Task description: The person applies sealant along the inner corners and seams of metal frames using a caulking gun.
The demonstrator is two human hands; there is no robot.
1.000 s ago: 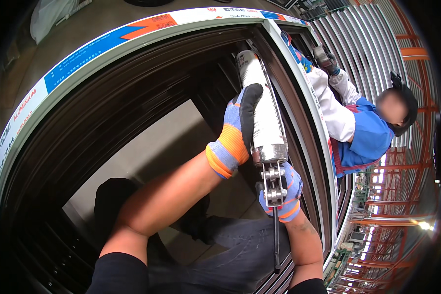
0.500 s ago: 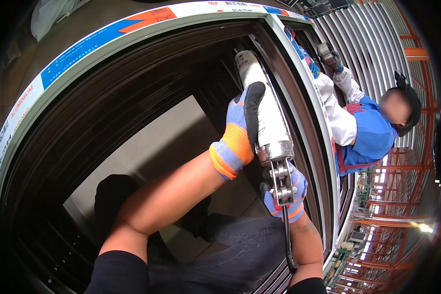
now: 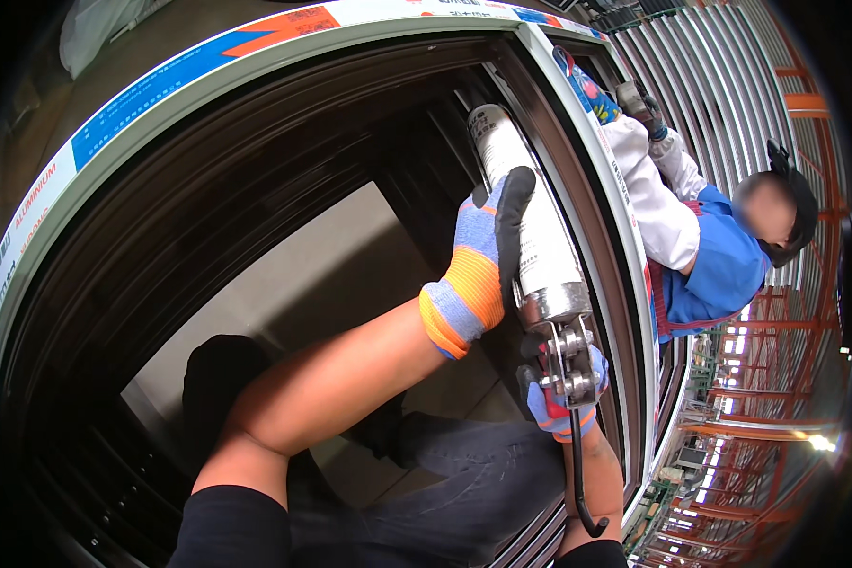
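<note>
I hold a caulking gun with a silver-white cartridge (image 3: 538, 237) against the inner right side of a dark window frame (image 3: 256, 170). My left hand (image 3: 483, 256), in a blue, orange and black glove, wraps around the cartridge barrel. My right hand (image 3: 563, 402), in a matching glove, grips the metal trigger handle (image 3: 568, 364) at the gun's lower end. The gun's black push rod (image 3: 577, 483) hangs down past my right wrist. The nozzle end points up along the frame and is hidden.
The frame's outer edge wears white protective film with blue and orange patches (image 3: 189, 71). A co-worker in a blue vest and white sleeves (image 3: 701, 256) works at the frame's far right corner. Orange steel racks (image 3: 757, 426) stand beyond. My dark trousers (image 3: 445, 492) show below.
The gun and both hands have shifted slightly down and right along the frame. The grip is unchanged. The co-worker has leaned a little lower.
</note>
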